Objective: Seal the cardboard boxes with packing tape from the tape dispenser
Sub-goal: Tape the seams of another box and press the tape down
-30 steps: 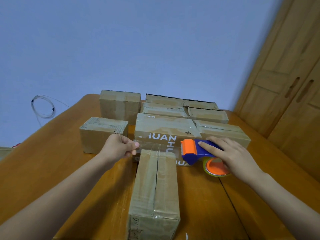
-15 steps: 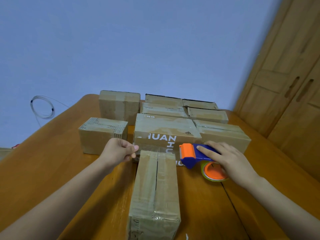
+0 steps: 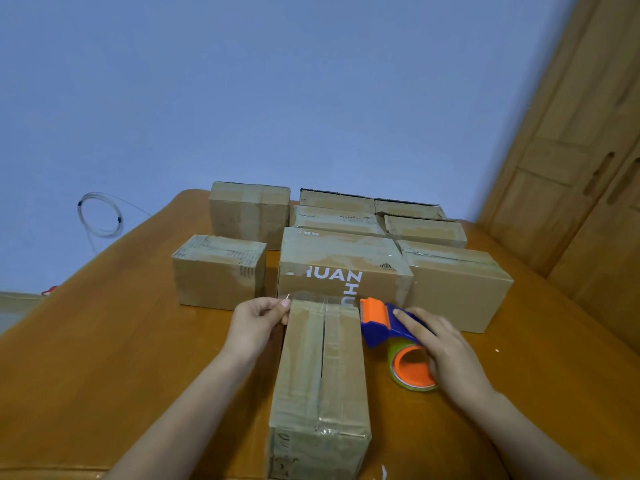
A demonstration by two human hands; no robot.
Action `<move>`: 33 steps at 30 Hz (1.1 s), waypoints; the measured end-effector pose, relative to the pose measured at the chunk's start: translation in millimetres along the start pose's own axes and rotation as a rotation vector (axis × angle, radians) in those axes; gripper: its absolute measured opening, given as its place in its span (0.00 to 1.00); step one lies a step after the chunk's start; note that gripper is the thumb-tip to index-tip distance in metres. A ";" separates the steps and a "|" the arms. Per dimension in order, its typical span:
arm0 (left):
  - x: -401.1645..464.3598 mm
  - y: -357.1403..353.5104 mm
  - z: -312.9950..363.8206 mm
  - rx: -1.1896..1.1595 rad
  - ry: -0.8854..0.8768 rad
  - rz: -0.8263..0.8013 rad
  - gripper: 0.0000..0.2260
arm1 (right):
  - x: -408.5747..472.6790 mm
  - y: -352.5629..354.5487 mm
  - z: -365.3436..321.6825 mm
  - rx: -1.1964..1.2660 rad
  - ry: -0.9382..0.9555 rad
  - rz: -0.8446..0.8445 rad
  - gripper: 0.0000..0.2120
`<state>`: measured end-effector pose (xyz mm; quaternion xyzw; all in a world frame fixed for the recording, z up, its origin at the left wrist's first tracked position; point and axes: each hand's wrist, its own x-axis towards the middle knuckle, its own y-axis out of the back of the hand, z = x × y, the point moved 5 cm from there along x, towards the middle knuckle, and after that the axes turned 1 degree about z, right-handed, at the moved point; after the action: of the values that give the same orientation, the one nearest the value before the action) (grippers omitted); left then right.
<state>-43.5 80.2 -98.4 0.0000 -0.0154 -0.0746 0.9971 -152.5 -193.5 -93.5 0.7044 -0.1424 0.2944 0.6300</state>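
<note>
Clear tape (image 3: 313, 296) spans our near box's (image 3: 320, 368) far end: left hand (image 3: 256, 323) pinches it, right hand (image 3: 446, 348) grips dispenser (image 3: 381, 322); centre seam unsealed.

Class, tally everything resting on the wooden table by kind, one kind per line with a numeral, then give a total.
Cardboard boxes: 8 (nearest, printed, left front, left back, right front, and three at the back)
Tape dispenser: 1
Total: 9; a further back box may hide behind.
</note>
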 end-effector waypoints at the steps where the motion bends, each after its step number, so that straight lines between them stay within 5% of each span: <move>1: -1.5 -0.1 0.2 -0.002 -0.013 0.004 0.11 | -1.8 -2.8 0.4 0.022 -0.020 0.004 0.38; 5: -7.2 -0.8 3.1 0.025 -0.065 0.017 0.09 | -5.9 -4.3 -3.9 0.031 -0.043 0.044 0.36; 10: -2.7 1.1 -4.0 0.095 0.062 -0.018 0.30 | -7.9 -4.8 -7.9 0.008 -0.076 0.058 0.44; 17: -7.0 -1.1 -19.2 0.049 0.168 0.031 0.25 | -12.0 -3.3 -16.4 0.042 -0.118 0.118 0.44; 22: -5.0 7.5 0.2 0.290 0.093 0.043 0.04 | -18.7 -4.5 -23.5 0.053 -0.172 0.114 0.44; 29: 5.4 22.5 55.7 0.471 0.054 -0.156 0.11 | -21.8 -0.1 -63.7 0.031 -0.216 0.126 0.45; 33: 13.3 24.0 77.3 0.749 0.029 -0.136 0.18 | -20.1 -2.9 -97.9 0.014 -0.249 0.083 0.47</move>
<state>-29.2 102.1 -20.7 0.3664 -0.0277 -0.1297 0.9209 -189.6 -101.3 -104.5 0.7333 -0.2465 0.2314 0.5899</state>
